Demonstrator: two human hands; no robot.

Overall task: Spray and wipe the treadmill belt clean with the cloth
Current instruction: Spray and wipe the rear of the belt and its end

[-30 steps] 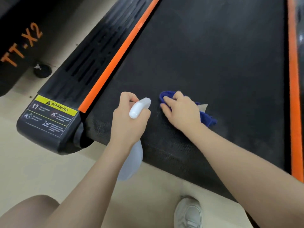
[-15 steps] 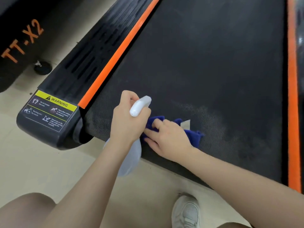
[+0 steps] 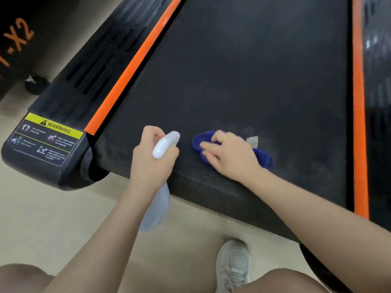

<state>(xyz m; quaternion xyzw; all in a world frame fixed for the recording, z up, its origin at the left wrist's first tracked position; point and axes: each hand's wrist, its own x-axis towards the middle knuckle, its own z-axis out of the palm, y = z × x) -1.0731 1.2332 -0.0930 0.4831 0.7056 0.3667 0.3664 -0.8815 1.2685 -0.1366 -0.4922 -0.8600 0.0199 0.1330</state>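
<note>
Treadmill belt (image 3: pixel 243 70), black and finely textured, fills most of the view, edged by an orange stripe (image 3: pixel 135 64) on the left and another orange stripe (image 3: pixel 358 123) on the right. Blue cloth (image 3: pixel 264 158) lies bunched on the belt near its rear end, with a pale tag (image 3: pixel 252 141) sticking out beside it. Right hand (image 3: pixel 230 155) lies on top of the cloth, its grip loosely curled: fingers bent over the folds and pressing them down onto the belt. A dull, smeared patch shows on the belt just past the cloth. Left hand (image 3: pixel 152 161) has its grip wrapped tight round the neck of a white spray bottle (image 3: pixel 157 206), the white nozzle (image 3: pixel 166 144) pointing toward the cloth, just beside it but apart; the translucent body hangs below the wrist, over the beige floor (image 3: pixel 53 218). At the left rear corner, the black end cap (image 3: pixel 48 170) carries a yellow warning label (image 3: pixel 53 126). A white sneaker (image 3: pixel 232 265) stands on the floor behind the belt's end, and a second black machine with orange lettering (image 3: pixel 18 39) sits at far left
</note>
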